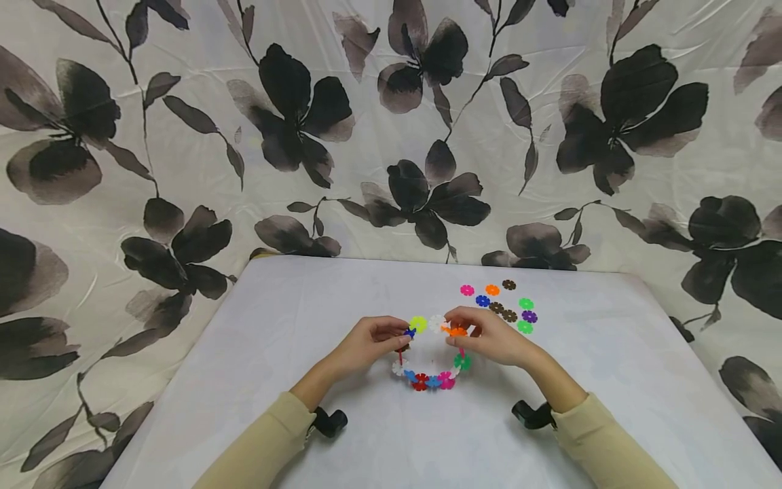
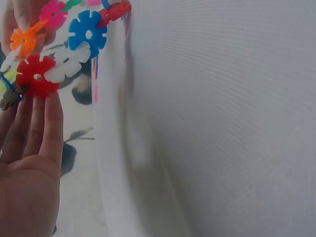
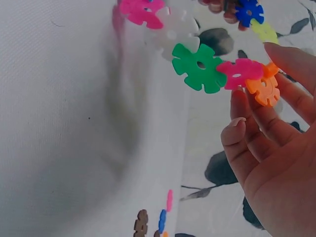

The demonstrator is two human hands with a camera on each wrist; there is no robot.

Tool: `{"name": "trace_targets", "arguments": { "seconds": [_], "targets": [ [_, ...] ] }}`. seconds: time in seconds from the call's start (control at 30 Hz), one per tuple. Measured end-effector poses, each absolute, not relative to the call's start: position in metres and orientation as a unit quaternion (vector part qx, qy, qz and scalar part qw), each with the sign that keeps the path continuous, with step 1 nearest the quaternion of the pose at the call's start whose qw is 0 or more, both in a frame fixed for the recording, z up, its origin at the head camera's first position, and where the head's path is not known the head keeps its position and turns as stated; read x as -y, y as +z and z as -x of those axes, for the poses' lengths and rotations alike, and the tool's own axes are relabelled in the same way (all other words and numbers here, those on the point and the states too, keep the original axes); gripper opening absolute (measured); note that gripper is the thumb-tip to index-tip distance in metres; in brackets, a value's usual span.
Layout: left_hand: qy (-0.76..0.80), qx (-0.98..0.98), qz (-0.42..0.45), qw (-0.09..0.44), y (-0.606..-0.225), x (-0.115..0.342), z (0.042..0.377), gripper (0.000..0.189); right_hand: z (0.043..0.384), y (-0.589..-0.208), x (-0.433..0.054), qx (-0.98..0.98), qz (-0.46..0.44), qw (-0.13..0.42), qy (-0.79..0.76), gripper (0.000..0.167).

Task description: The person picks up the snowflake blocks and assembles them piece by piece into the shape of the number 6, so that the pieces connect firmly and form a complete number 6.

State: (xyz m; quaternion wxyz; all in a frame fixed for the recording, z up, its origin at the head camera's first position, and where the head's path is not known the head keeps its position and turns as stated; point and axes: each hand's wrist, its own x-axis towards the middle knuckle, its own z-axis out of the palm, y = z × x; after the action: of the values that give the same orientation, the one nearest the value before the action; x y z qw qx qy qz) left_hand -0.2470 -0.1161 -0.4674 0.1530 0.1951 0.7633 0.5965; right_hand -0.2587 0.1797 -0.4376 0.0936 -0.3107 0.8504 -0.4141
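Note:
Both hands hold up a ring-shaped chain of slotted, flower-shaped plastic discs linked edge to edge. My left hand (image 1: 368,339) pinches its left side at a dark blue disc (image 1: 410,333); in the left wrist view a red disc (image 2: 37,76) lies in front of the fingers. On the right side, my right hand (image 1: 491,337) pinches an orange disc (image 3: 264,91), beside a pink disc (image 3: 239,74) and a green disc (image 3: 200,68). A yellow disc (image 1: 418,324) and a white disc (image 1: 436,323) span the far side between the hands. The near side hangs lower, with a red disc (image 1: 420,382) in it.
Several loose discs lie on the white tabletop (image 1: 318,292) beyond the right hand, among them a pink disc (image 1: 467,290), a brown disc (image 1: 509,284) and a purple disc (image 1: 529,316). A floral-patterned cloth (image 1: 366,136) hangs behind the table. Black devices (image 1: 330,422) sit at the wrists.

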Motion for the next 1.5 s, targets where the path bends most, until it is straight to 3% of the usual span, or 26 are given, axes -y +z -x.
{"name": "trace_targets", "arguments": {
  "seconds": [1.03,1.5],
  "targets": [
    [0.610,-0.750,-0.207,0.151,-0.467,0.114,0.246,0.042,0.265,-0.435,-0.197,-0.851,0.296,0.122,-0.416,0.033],
    [0.608,-0.751,-0.206,0.154,-0.470,0.118,0.248,0.043,0.303,-0.448,-0.260,-0.931,0.163,0.048,-0.322,0.029]
  ]
}}
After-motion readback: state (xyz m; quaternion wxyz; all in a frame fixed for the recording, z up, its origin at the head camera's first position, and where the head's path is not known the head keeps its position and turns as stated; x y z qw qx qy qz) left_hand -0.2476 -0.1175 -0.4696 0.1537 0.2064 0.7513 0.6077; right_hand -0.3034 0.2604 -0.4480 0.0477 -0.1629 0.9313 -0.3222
